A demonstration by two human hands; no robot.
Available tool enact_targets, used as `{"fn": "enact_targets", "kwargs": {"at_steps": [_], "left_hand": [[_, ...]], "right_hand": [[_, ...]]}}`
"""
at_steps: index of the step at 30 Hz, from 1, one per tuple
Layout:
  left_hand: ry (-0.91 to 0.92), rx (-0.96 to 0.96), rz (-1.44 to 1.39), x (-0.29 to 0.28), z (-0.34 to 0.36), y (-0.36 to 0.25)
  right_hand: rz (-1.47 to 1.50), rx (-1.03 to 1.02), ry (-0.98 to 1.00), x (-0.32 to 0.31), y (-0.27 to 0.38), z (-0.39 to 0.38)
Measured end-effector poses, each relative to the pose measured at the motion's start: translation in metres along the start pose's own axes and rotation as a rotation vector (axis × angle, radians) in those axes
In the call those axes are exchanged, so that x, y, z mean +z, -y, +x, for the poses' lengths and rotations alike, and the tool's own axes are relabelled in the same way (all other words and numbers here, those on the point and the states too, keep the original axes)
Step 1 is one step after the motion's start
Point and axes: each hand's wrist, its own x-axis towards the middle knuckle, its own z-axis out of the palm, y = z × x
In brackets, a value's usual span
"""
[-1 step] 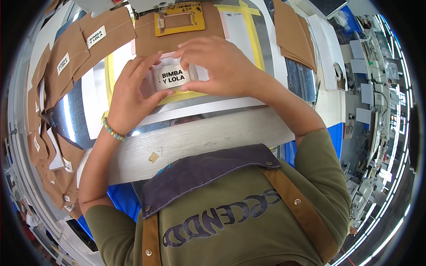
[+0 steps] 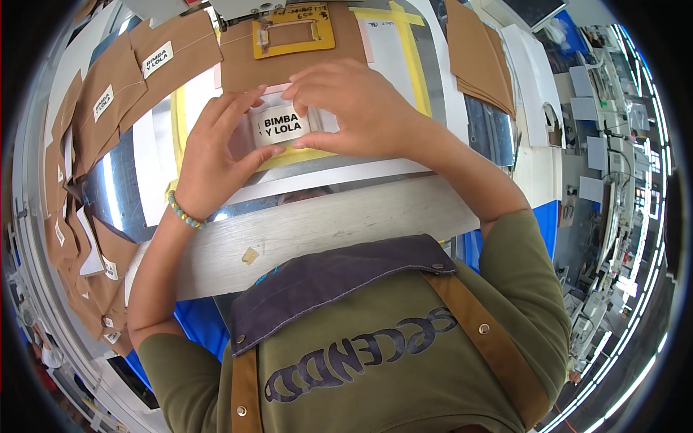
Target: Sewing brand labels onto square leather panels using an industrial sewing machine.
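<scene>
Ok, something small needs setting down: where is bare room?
The pale grey table edge, between shiny metal plate and dark purple cloth flap, right of the small tan scrap. Crowded: the left, under flat brown panels; the middle, where left hand and right hand flank a white rectangular label.

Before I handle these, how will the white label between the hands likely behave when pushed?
The white label probably weighs little, being small and thin-looking. Lying flat, it seems unlikely to roll. The right hand, at its edge, might nudge it easily.
</scene>
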Motion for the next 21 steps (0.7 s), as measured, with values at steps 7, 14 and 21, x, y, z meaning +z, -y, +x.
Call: {"fn": "enact_targets", "kwargs": {"at_steps": [7, 14, 21], "left_hand": [[-0.029, 0.013, -0.009, 0.000, 0.000, 0.002], [-0.126, -0.015, -0.064, -0.008, 0.008, 0.003], [-0.070, 0.114, 0.203, -0.015, 0.037, 0.028]], "right_hand": [[0.055, 0.059, 0.035, 0.000, -0.001, 0.004], [0.032, 0.087, -0.047, -0.008, -0.019, 0.015], [-0.190, 0.090, -0.196, 0.005, -0.093, 0.044]]}}
